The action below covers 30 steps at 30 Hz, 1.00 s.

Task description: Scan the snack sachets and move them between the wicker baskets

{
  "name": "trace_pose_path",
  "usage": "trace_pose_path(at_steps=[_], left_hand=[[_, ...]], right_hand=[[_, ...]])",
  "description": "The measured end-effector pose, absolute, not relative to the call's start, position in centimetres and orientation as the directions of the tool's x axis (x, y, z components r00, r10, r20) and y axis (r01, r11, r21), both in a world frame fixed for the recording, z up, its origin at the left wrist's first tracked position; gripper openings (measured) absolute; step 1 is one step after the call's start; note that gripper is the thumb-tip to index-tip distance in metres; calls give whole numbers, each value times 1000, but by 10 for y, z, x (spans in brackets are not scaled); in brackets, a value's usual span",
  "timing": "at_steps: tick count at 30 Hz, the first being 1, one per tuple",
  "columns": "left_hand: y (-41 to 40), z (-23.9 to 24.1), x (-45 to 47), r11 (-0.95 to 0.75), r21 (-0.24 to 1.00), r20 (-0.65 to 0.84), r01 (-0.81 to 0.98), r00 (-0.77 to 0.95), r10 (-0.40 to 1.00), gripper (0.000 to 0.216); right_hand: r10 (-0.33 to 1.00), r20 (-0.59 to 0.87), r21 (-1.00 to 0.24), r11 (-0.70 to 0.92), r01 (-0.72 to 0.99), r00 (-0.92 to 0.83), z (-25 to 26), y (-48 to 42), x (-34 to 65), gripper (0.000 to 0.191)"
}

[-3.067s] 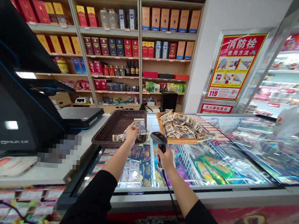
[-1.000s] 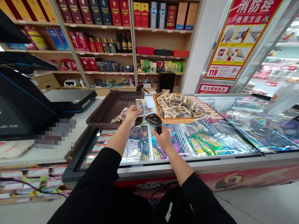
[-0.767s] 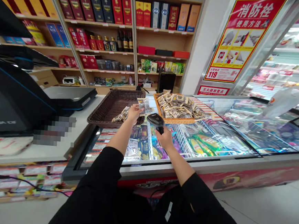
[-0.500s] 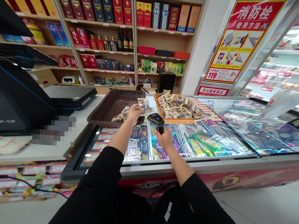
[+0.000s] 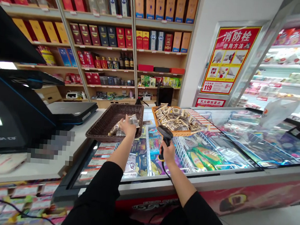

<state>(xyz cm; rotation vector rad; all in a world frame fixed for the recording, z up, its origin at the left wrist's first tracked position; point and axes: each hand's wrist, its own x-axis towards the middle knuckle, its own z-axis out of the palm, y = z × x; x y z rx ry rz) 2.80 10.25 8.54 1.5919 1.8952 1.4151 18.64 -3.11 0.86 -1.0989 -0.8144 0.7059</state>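
Observation:
My left hand (image 5: 127, 127) is over the right side of the dark brown wicker basket (image 5: 105, 117), its fingers closed on a small snack packet (image 5: 134, 119). Several other packets (image 5: 114, 128) lie in that basket beside the hand. My right hand (image 5: 169, 152) grips the handle of a black barcode scanner (image 5: 167, 134), its head tilted up toward the left and a cord running down from it. Behind the scanner stands a light orange wicker basket (image 5: 183, 133) heaped with similar beige packets (image 5: 174, 116).
Both baskets rest on the glass top of a chest freezer (image 5: 218, 163), with bagged goods and wire baskets under it. At left are a weighing scale (image 5: 74, 109) and a black checkout machine (image 5: 14, 115) on a counter. Shelves of boxed bottles (image 5: 104, 36) line the back wall.
My left hand has moved left and down with the packet, from between the baskets into the dark one. The scanner has shifted right and stands more upright. The view has tilted up.

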Motion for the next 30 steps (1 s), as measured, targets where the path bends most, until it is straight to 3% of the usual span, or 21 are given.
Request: trace_pose_path(at_steps=[2,6,9,15,21,27,30], left_hand=[[95,90,33,-185,739,473,648,-303,827,64],[89,98,59,-495,527,651,691,47,758,47],[89,99,99,-584,499,559,640,278,781,35],[92,86,189,-625,484,374,612,501,780,28],[97,82,222,-615,307,299,726,540,787,45],[92,110,217,-684,45,201,728,664,720,36],[91,124,199,-723,-6,179,691,712,679,36]], right_hand=[[811,192,-930,330,-161,552,10,-30,196,23],[746,199,-915,374,-153,635,19,-28,232,24],[704,165,-931,343,-127,691,21,-28,261,26],[699,104,-896,375,-239,708,9,-28,280,30],[683,126,-899,386,-208,719,7,-25,273,31],[695,90,-885,384,-263,713,7,-25,275,30],[698,100,-881,394,-264,709,6,-27,277,29]])
